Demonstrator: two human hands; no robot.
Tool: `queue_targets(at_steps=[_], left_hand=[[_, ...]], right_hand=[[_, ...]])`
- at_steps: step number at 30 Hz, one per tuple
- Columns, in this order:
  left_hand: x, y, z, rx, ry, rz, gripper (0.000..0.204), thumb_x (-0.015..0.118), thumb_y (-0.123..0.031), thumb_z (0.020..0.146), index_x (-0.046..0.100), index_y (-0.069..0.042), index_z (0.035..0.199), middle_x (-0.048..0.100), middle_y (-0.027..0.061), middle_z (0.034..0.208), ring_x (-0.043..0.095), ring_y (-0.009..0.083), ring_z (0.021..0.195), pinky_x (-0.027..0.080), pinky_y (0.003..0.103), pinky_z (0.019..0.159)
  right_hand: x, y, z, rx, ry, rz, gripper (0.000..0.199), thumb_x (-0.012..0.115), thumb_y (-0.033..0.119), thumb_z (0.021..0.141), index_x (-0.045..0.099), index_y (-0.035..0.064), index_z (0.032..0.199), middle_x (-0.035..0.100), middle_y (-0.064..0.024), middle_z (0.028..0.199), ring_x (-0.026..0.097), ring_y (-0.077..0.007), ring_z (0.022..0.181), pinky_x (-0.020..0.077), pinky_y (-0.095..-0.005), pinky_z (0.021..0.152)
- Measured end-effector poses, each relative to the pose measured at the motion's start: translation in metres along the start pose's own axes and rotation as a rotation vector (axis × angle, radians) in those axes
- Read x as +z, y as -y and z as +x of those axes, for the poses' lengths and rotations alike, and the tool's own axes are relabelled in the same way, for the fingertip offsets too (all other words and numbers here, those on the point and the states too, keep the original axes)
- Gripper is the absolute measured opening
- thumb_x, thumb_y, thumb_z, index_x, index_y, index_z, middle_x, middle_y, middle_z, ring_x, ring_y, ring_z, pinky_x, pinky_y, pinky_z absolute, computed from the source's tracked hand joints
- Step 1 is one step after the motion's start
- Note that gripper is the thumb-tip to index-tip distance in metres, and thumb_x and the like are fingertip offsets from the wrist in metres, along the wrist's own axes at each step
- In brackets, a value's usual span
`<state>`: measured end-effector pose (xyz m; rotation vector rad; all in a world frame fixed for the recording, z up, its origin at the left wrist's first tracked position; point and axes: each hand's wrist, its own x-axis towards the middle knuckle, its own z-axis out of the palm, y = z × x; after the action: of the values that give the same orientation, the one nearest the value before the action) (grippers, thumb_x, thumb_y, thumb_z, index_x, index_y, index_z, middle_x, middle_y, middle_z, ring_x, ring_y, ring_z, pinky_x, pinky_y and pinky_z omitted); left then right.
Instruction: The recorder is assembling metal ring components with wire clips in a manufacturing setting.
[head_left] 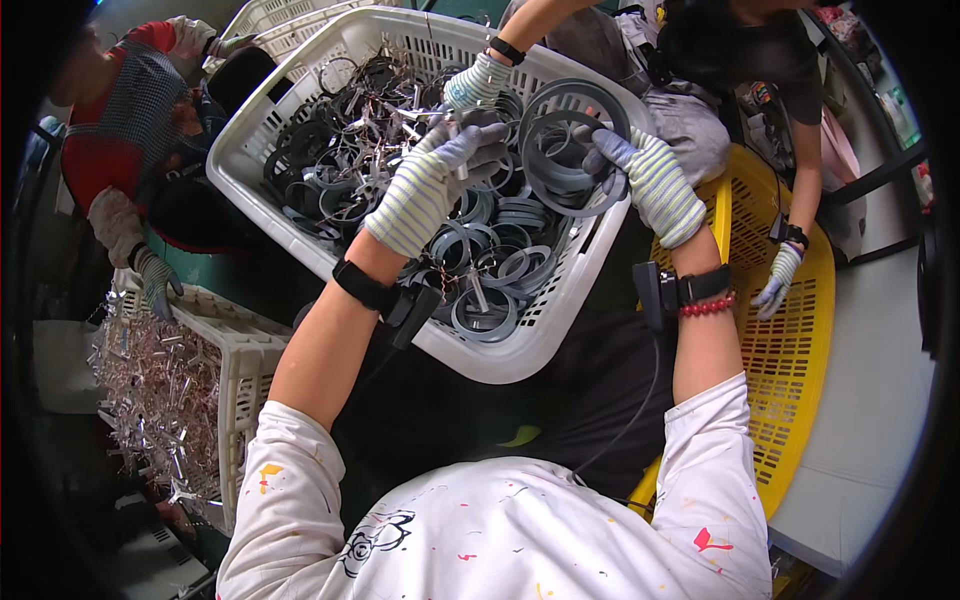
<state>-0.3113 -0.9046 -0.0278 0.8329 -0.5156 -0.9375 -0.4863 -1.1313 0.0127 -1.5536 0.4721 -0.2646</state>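
Observation:
Over a large white plastic crate (500, 368), both my hands are in striped work gloves with grey palms. My right hand (655, 190) has its fingers closed on the edge of some large flat grey rings (530, 165), held at the crate's right side. Toward the crate's middle, my left hand (420, 190) is closed around a small silver metal piece (460, 160), partly hidden by the fingers. Grey rings (485, 315) and tangled metal strips with coppery wire (375, 130) fill the crate. Another person's gloved hand (478, 85) is right beyond my left hand.
Left of me stands a white basket (240, 400) heaped with shiny metal scraps (160, 400), beside a co-worker in red (120, 150). At the right are yellow baskets (800, 380), with another person's gloved hand (778, 283) over them. A cable (640, 405) hangs from my right wrist strap.

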Motion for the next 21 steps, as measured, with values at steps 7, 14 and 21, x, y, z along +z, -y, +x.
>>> queue_targets(at_steps=[7, 14, 21], left_hand=[[0.023, -0.009, -0.011, -0.052, 0.045, -0.191, 0.024, 0.065, -0.02, 0.1, 0.062, -0.012, 0.123, 0.069, 0.0018, 0.103, 0.068, 0.0142, 0.09, 0.058, 0.033, 0.081], [0.015, -0.015, -0.018, -0.045, 0.018, 0.052, 0.034, 0.067, -0.023, 0.099, 0.061, -0.01, 0.129, 0.067, 0.0011, 0.092, 0.064, 0.011, 0.08, 0.053, 0.026, 0.074], [-0.009, -0.017, -0.024, 0.04, -0.152, 0.046, 0.017, 0.071, 0.004, 0.079, 0.068, -0.004, 0.093, 0.069, 0.0054, 0.085, 0.064, 0.012, 0.069, 0.049, 0.026, 0.059]], right_hand=[[0.04, -0.008, 0.004, 0.099, 0.167, 0.034, 0.025, 0.069, 0.027, 0.098, 0.073, 0.0054, 0.11, 0.074, -0.0033, 0.084, 0.067, -0.0103, 0.07, 0.0547, -0.0261, 0.064], [0.059, -0.008, 0.005, 0.153, 0.123, -0.442, 0.034, 0.065, 0.036, 0.099, 0.07, 0.0052, 0.112, 0.073, -0.0045, 0.082, 0.061, -0.01, 0.057, 0.0522, -0.0263, 0.055], [0.057, -0.025, 0.008, 0.031, 0.118, -0.51, 0.029, 0.061, 0.022, 0.1, 0.072, -0.0027, 0.111, 0.071, -0.0037, 0.088, 0.062, -0.0121, 0.073, 0.0503, -0.0296, 0.067]])
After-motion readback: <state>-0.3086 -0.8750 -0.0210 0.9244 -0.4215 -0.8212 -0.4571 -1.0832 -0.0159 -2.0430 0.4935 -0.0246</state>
